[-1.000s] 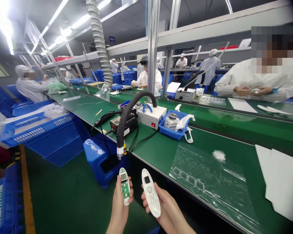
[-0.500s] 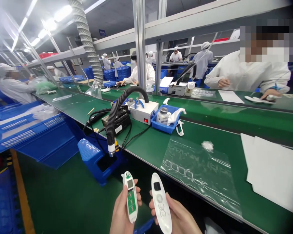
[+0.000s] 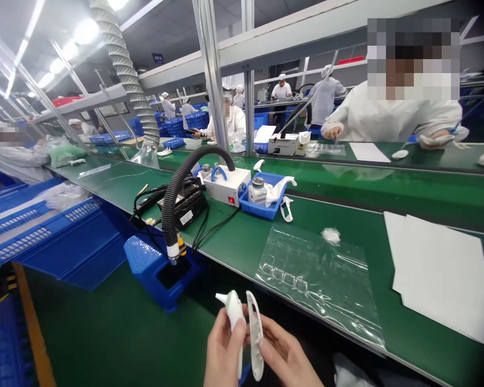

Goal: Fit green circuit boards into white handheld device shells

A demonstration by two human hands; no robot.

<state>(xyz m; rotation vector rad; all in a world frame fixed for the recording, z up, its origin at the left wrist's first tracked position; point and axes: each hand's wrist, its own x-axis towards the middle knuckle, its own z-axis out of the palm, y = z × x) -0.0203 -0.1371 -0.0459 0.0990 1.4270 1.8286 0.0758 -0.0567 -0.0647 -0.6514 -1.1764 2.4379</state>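
Observation:
Low in the view, in front of the bench edge, my left hand (image 3: 225, 346) is closed around the white ear thermometer body (image 3: 234, 312), its narrow probe tip pointing up and left. Its circuit board faces away from me now. My right hand (image 3: 280, 349) grips the slim white front cover (image 3: 255, 336), turned edge-on so that its hollow inner side shows. The two halves stand upright side by side, close together with a narrow gap at the top. Whether they touch lower down is hidden by my fingers.
Along the bench (image 3: 237, 242) lie a clear plastic sheet (image 3: 314, 279), white paper (image 3: 443, 274) and a blue tray (image 3: 262, 207) with a bottle. A black hose (image 3: 171, 209) arches from a white box (image 3: 228, 185) over the edge. A blue stool (image 3: 149, 269) stands below. Co-workers sit opposite.
My hands have come together and turned, bringing the body and the cover side by side. The circuit board and the cover's outer face have swung out of sight. The camera view has shifted slightly.

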